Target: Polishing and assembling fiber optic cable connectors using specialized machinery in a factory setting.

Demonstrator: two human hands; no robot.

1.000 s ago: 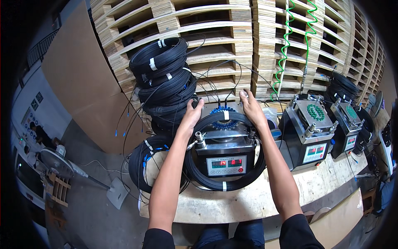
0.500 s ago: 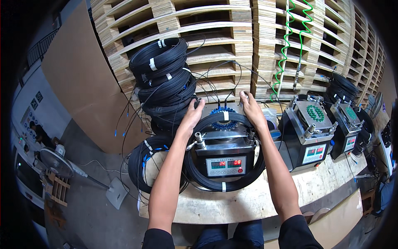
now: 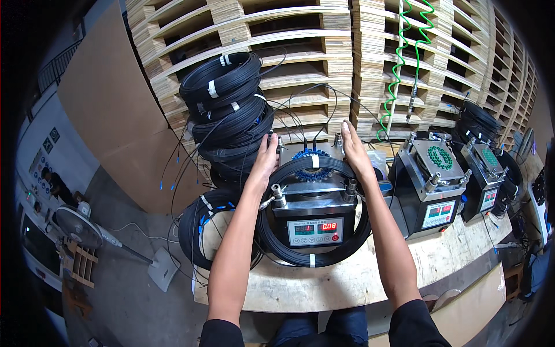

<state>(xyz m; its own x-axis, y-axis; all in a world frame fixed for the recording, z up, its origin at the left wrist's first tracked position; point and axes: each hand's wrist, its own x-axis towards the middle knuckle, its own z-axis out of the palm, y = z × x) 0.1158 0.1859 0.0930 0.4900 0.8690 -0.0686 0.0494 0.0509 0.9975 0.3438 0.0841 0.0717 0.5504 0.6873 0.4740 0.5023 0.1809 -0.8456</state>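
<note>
- Black box-shaped machine with steel top (image 3: 312, 203): middle of the plywood desk (image 3: 324, 286); its display has changed.
- Round black cable coil (image 3: 335, 258): around its near side.
- Right hand (image 3: 355, 153): grip straightened, empty, apparently freeing the far-right steel post (image 3: 338, 139).
- Left hand (image 3: 266, 161): grip loosened beside the far-left steel post (image 3: 280, 146); contact unclear.

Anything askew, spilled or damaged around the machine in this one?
The stack of black cable coils left of the machine looks askew: its rings sit tilted and unevenly piled, with blue-tipped cable ends dangling loose. No spill or damage is visible.
</note>
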